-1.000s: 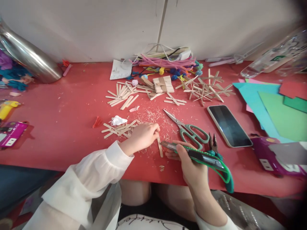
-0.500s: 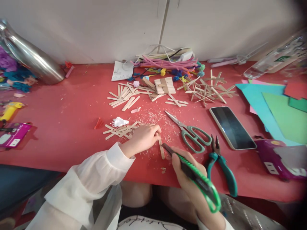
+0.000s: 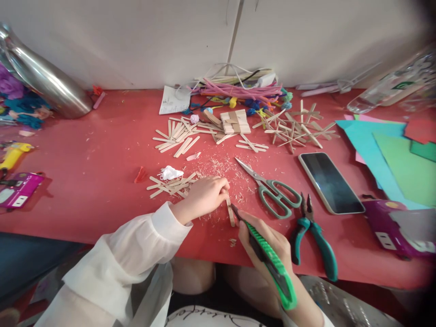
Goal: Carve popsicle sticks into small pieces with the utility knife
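My left hand is closed, with its fingertips pinching the upper end of a wooden craft stick above the red tabletop. The stick points down toward the near table edge. In my right hand lies a green utility knife, fingers wrapped round its handle. The blade tip reaches the right side of the stick; whether it cuts in cannot be made out. Fine wood shavings are scattered beyond my left hand. A small cluster of chips sits below the stick.
Grey-green scissors, teal pliers and a phone lie to the right. Piles of craft sticks spread across the middle and back. A steel flask stands back left, coloured paper at right.
My right hand has turned the knife so its handle end swings left and down, nearer my body. The blade stays by the stick. My left hand keeps its pinch.
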A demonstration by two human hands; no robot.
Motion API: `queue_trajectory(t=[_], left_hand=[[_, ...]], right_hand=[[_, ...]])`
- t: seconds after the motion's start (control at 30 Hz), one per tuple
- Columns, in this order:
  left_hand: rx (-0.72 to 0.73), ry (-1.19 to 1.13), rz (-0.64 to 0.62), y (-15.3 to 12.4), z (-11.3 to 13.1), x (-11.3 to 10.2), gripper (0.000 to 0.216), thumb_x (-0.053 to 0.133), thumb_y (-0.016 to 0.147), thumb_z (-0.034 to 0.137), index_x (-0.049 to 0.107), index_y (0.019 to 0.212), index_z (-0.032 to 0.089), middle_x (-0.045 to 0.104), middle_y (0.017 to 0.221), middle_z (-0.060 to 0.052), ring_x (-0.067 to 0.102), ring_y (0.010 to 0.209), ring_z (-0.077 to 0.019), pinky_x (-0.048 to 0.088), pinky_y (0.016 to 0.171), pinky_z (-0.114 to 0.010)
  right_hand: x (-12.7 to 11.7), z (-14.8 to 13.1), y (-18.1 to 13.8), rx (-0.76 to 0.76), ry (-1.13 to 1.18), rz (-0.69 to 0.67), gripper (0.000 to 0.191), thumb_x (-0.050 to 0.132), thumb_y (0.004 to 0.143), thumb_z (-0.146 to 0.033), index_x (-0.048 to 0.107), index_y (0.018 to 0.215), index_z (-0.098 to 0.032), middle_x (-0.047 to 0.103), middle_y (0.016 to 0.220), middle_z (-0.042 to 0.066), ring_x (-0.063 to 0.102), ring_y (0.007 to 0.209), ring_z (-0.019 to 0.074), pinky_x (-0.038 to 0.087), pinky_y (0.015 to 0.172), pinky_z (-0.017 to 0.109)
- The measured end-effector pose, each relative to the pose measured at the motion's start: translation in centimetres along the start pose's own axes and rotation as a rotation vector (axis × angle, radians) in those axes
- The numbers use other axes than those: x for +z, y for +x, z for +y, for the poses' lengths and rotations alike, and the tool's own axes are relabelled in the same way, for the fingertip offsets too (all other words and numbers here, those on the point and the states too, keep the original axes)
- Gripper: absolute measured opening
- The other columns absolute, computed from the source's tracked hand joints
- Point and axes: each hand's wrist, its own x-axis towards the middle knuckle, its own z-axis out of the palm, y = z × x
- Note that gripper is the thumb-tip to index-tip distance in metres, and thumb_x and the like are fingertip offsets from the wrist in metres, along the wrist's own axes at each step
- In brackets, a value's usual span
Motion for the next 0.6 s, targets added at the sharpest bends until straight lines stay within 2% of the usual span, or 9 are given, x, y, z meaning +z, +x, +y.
queue_trajectory(t=[0.13,0.23,0.33,0.4,0.5,0.6], left_hand=[[-0.004,-0.007,0.007,0.0,0.0,0.0,0.004,0.054,0.08,0.014,0.056,0.078,0.017,0.063,0.08,0.001,0.057,0.073,-0.0141,0.039,0.062,-0.025],[-0.008,-0.012,0.009,0.0,-0.1,0.1,0.004,0.054,0.08,0.015,0.056,0.077,0.018,0.064,0.08,0.001,0.057,0.071,-0.0136,0.038,0.06,-0.024],[-0.007,-0.008,0.01,0.0,0.0,0.1,0.005,0.053,0.08,0.016,0.057,0.077,0.018,0.064,0.08,0.001,0.057,0.072,-0.0137,0.038,0.059,-0.024],[-0.009,-0.001,0.011,0.1,0.0,0.1,0.006,0.052,0.08,0.016,0.057,0.077,0.018,0.064,0.079,0.0,0.058,0.071,-0.014,0.038,0.058,-0.024],[-0.003,0.014,0.013,0.1,0.0,0.2,0.008,0.051,0.08,0.015,0.057,0.076,0.018,0.063,0.079,0.0,0.057,0.071,-0.0145,0.038,0.058,-0.024],[0.015,0.024,0.017,0.1,-0.1,0.3,0.009,0.05,0.081,0.014,0.057,0.076,0.017,0.063,0.079,0.0,0.057,0.072,-0.0147,0.039,0.06,-0.025]], right_hand=[[0.0,0.1,-0.2,-0.05,0.033,-0.085,0.033,0.049,0.08,-0.009,0.053,0.111,-0.019,0.07,0.082,0.004,0.067,0.069,0.0149,0.052,0.063,0.024],[-0.2,-0.2,0.4,-0.005,0.057,-0.094,0.027,0.05,0.079,-0.009,0.057,0.103,-0.018,0.068,0.074,0.002,0.064,0.061,0.0128,0.05,0.058,0.022],[-0.5,-0.5,1.7,0.109,0.084,-0.078,0.014,0.051,0.08,-0.016,0.06,0.09,-0.019,0.064,0.062,-0.002,0.058,0.047,0.0098,0.048,0.051,0.02],[-0.8,-0.4,2.5,0.209,0.11,-0.072,0.01,0.052,0.08,-0.02,0.061,0.084,-0.02,0.064,0.059,-0.003,0.059,0.047,0.0102,0.048,0.051,0.02],[-0.9,0.3,3.1,0.358,0.166,-0.068,0.009,0.053,0.08,-0.025,0.061,0.078,-0.022,0.066,0.059,-0.002,0.065,0.053,0.0143,0.051,0.051,0.022],[-0.5,1.4,3.0,0.484,0.255,-0.054,0.016,0.047,0.084,-0.032,0.059,0.083,-0.021,0.069,0.06,0.001,0.067,0.051,0.0178,0.055,0.049,0.027]])
